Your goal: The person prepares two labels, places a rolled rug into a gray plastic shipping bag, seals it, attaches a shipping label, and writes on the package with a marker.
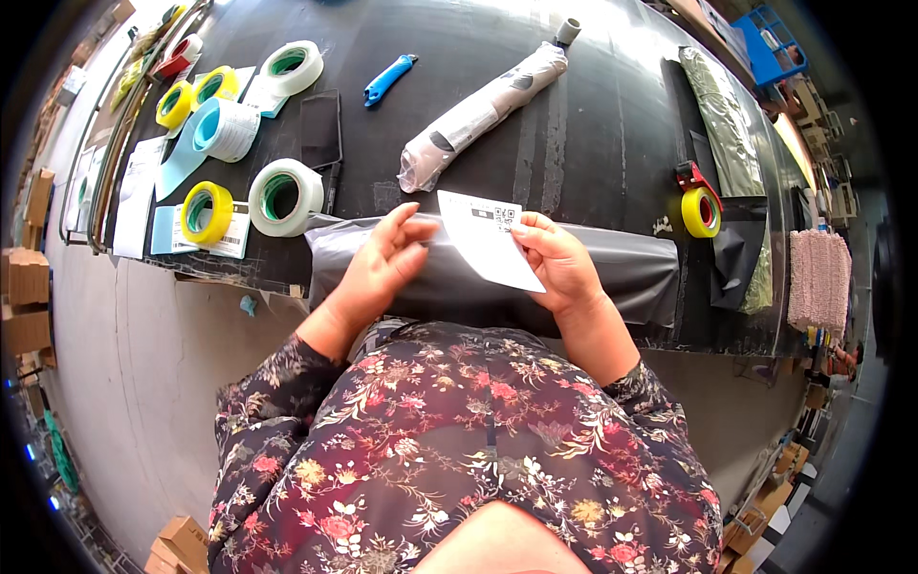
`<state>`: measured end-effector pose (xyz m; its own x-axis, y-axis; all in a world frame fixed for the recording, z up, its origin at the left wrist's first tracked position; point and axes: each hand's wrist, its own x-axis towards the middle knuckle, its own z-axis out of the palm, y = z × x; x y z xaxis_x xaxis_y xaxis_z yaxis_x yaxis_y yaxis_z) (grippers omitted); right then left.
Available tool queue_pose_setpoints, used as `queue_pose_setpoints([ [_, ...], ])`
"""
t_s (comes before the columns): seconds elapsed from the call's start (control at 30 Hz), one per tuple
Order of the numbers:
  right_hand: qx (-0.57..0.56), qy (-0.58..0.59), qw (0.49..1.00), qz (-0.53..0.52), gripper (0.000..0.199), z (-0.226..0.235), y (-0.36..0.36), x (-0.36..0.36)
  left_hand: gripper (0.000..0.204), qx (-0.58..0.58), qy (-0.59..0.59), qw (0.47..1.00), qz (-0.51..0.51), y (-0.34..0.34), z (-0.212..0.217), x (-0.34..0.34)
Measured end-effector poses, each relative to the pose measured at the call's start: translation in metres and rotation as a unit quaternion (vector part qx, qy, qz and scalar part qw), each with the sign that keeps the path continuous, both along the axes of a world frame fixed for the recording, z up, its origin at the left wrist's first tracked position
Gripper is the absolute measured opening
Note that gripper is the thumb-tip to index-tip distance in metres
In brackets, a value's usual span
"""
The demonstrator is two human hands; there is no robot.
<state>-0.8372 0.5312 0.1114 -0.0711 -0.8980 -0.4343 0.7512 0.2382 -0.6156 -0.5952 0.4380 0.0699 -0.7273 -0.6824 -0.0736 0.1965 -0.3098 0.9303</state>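
Note:
A white printed label (492, 241) is pinched at its right edge by the thumb and fingers of my right hand (562, 260). My left hand (384, 263) is raised just left of the label, apart from it, fingers spread and holding nothing. Below both hands, a long package wrapped in dark grey plastic (612, 273) lies along the table's near edge. Beyond the label, a long roll wrapped in pale plastic (483, 117) lies slanted across the black table (373, 153), with a grey tube end (568, 32) at its far tip.
Tape rolls crowd the left side, including a clear roll (286, 198) and a yellow roll (207, 213), near a roll of labels (227, 129). A blue cutter (389, 80) lies farther back. On the right are a red tape dispenser (702, 201) and an olive plastic-wrapped package (722, 120).

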Motion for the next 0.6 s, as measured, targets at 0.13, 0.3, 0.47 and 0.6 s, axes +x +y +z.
queue_pose_setpoints([
  [0.13, 0.035, 0.197, 0.979, -0.05, 0.018, -0.003, -0.005, 0.011, 0.068, 0.133, -0.02, 0.991, -0.012, -0.021, 0.025, -0.005],
  [0.3, 0.028, 0.319, 0.946, -0.044, 0.023, -0.007, -0.009, 0.02, 0.07, -0.117, -0.248, 0.961, 0.028, -0.019, 0.023, -0.015],
  [0.47, 0.033, 0.437, 0.898, -0.044, 0.021, -0.022, -0.014, 0.017, 0.071, -0.237, -0.349, 0.904, 0.072, -0.007, 0.021, -0.021],
  [0.6, 0.055, 0.502, 0.862, -0.039, 0.019, -0.031, -0.014, 0.018, 0.071, -0.266, -0.387, 0.879, 0.08, -0.002, 0.025, -0.028],
])
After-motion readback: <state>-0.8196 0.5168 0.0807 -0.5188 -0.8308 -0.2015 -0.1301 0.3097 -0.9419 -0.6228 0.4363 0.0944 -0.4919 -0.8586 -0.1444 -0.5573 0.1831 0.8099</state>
